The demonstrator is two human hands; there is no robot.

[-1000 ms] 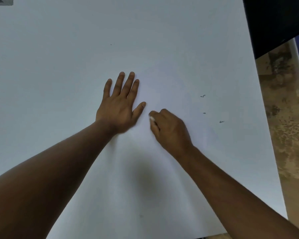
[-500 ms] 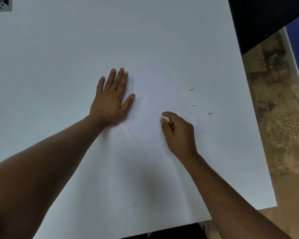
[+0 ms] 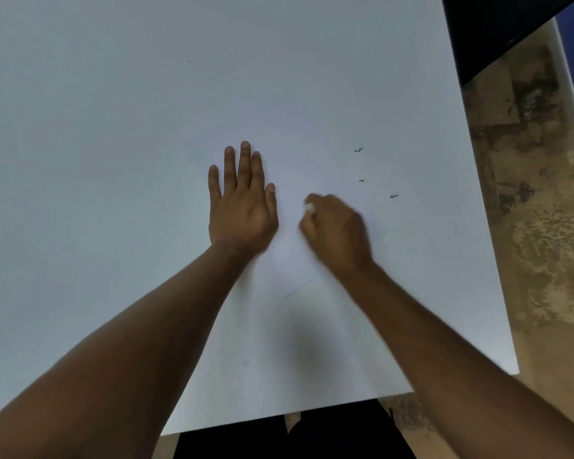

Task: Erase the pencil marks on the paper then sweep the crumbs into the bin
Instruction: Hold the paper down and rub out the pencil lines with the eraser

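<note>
The white paper (image 3: 146, 160) takes up basically the whole view. Its left and top sides run off the picture, so only two edges show: the right one, slanting down toward the lower right, and the near one, running along the bottom just above something black (image 3: 295, 435) that can't be identified. There's loads of bare sheet to the left and beyond the hands, and a narrower strip out to the right edge. Past that edge is mottled tan floor (image 3: 527, 226), with a dark block (image 3: 497, 28) cut off in the top right corner.

The left hand (image 3: 242, 207) lies flat on the paper near the middle, palm down, fingers straight and together, pointing away from the person. The right hand (image 3: 335, 230) sits just beside it, not touching, fingers curled around a small white eraser (image 3: 309, 207). The hand is motion-blurred, and only a pale nub of the eraser pokes out, so its shape and which way it points are anyone's guess.

To the right of that hand sit three little dark crumbs (image 3: 358, 149), spread apart in a loose triangle. A faint pencil mark (image 3: 299, 289) lies between the two forearms, a thin stroke slanting up to the right, easy to miss.
</note>
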